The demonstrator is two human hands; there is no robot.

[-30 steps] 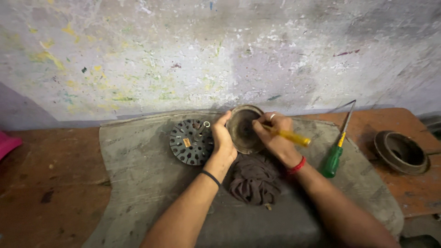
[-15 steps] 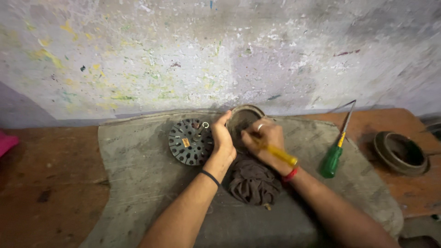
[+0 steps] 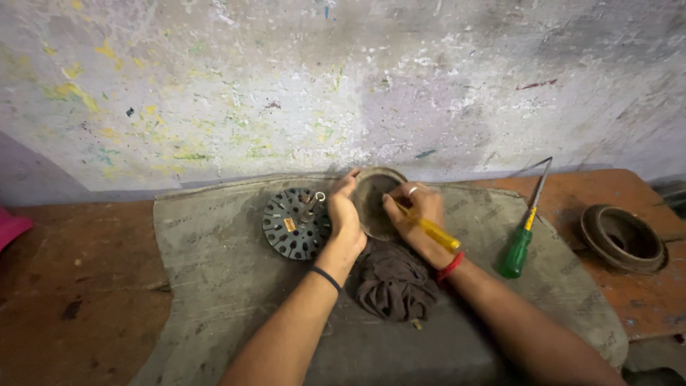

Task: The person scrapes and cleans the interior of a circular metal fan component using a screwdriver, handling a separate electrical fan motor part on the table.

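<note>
Up at the mat's (image 3: pixel 214 286) back edge, the left hand (image 3: pixel 345 218) clamps the tilted round metal cover (image 3: pixel 371 200) while the right hand (image 3: pixel 421 214) grips a yellow-handled screwdriver (image 3: pixel 432 232) inside it; a slipped tip could jab the steadying palm.

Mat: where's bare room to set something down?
Free: mat left of the rotor, and between the right hand and green screwdriver. Crowded: centre, where both hands hold the cup above the rag.
</note>
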